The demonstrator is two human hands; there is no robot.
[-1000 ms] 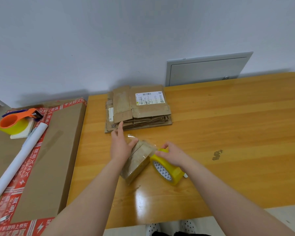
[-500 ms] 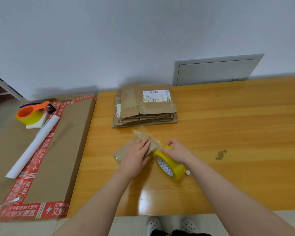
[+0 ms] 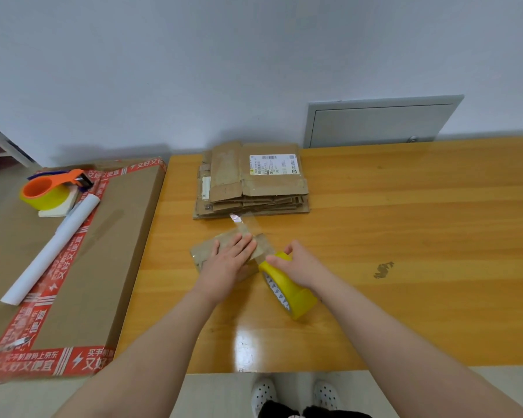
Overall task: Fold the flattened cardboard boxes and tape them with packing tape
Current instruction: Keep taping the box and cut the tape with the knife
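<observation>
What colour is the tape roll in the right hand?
The tape roll is yellow, its white core printed with dark triangles; seen in the head view.

Wooden table point(image 3: 405, 206) bears flattened boxes point(image 3: 254, 188), small box point(image 3: 201, 254) (taped), seemingly tape roll point(image 3: 296, 297)

The left hand point(image 3: 228, 262) has moved from the edge of the small box point(image 3: 201, 254) flat onto its top.
</observation>
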